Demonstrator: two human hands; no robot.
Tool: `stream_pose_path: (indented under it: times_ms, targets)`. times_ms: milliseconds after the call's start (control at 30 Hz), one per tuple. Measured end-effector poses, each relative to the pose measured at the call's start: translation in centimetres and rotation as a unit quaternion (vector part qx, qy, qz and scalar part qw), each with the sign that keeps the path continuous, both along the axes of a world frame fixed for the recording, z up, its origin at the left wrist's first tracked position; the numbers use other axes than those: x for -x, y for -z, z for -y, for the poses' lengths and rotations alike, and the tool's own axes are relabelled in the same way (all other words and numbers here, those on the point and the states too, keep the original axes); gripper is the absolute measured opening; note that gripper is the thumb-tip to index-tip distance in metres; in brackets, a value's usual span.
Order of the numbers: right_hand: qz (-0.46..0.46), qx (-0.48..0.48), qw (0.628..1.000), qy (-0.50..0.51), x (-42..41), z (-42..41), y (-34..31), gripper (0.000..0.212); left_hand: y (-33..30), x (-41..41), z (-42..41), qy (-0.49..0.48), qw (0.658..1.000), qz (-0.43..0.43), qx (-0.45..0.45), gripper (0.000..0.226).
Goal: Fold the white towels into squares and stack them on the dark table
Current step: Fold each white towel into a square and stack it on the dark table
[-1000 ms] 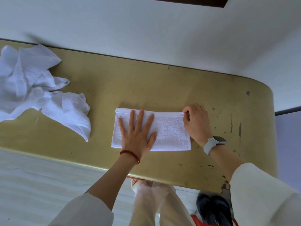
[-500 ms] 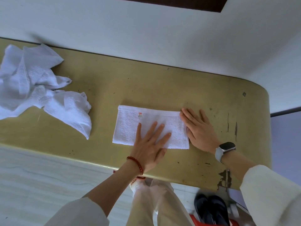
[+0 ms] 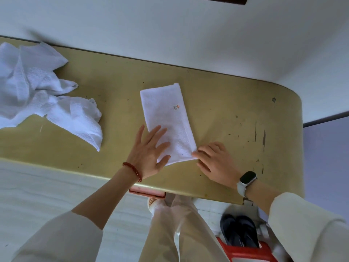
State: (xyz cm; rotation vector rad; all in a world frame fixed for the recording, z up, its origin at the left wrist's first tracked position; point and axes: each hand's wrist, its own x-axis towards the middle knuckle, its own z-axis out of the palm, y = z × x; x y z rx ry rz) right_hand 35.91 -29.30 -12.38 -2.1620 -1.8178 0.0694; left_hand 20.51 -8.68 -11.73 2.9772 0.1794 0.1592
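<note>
A white towel, folded into a long narrow rectangle with a small red label on top, lies on the olive-yellow table, its long side running away from me. My left hand lies flat with spread fingers on the towel's near end. My right hand rests on the table, and its bent fingertips touch the towel's near right corner. A crumpled pile of white towels sits at the table's left end.
The table's far edge meets a white wall, and its right end is rounded. Under the near edge shows a pink object. Black shoes sit on a red stool by my legs.
The folded towel has been turned from lying crosswise to pointing away from me. Both hands slid toward the near edge, with my left hand now on the towel's near end.
</note>
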Motion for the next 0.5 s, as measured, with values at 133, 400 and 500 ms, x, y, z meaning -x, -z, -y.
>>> stream_pose_path:
  times_ms: [133,400,500]
  targets:
    - [-0.028,-0.008,1.000,-0.004,-0.2,-1.0,-0.4,0.014,1.1,1.7,2.2,0.001,0.999,0.033,0.031,0.040]
    - [-0.048,0.022,0.998,-0.018,-0.7,-0.8,-0.3,0.022,2.5,3.3,2.1,0.001,1.000,0.000,0.012,0.042]
    - [-0.041,0.020,0.999,-0.025,-0.7,-1.2,-0.2,0.011,2.5,3.3,2.3,-0.002,1.000,0.000,0.015,0.040]
